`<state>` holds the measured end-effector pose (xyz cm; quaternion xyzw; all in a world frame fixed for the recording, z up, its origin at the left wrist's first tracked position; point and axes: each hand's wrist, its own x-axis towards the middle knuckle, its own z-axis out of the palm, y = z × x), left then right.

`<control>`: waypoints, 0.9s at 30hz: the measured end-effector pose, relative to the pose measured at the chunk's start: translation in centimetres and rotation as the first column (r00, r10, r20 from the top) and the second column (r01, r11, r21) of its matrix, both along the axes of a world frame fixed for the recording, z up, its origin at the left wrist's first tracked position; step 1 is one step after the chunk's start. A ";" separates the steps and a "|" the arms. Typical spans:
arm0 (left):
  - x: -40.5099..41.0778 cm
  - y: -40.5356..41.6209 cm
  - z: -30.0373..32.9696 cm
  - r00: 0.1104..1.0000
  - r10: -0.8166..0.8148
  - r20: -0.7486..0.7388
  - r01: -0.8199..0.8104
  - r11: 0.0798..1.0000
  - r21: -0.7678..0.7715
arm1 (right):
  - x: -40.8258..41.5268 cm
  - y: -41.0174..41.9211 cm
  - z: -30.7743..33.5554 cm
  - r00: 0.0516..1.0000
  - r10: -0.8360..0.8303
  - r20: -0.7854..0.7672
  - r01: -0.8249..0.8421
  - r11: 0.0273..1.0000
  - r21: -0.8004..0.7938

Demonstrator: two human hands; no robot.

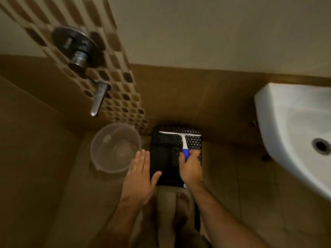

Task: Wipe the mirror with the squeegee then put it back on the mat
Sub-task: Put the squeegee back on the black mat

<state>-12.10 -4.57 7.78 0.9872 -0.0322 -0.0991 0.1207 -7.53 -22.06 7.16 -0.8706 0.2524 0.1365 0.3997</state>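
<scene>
A squeegee with a white blade and a blue-and-white handle lies over the black textured mat on the floor, its blade across the mat's far end. My right hand is closed around the blue handle. My left hand hovers flat with fingers spread, over the mat's left edge, holding nothing. No mirror is in view.
A clear plastic bucket stands just left of the mat. A white washbasin juts out on the right. A metal tap and lever hang from the mosaic-tiled wall at left. My bare feet are below the mat.
</scene>
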 end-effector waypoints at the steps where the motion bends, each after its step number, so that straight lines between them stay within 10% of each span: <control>1: 0.6 0.2 -1.0 1.000 0.001 -0.009 -0.001 1.000 -0.013 | 0.5 0.4 -1.1 1.000 0.016 -0.021 -0.016 0.999 -0.028; 27: 7.1 3.9 -15.5 0.962 -0.180 -0.206 0.178 0.984 -0.025 | 5.1 5.1 -18.5 0.981 -0.088 -0.176 0.056 0.983 -0.177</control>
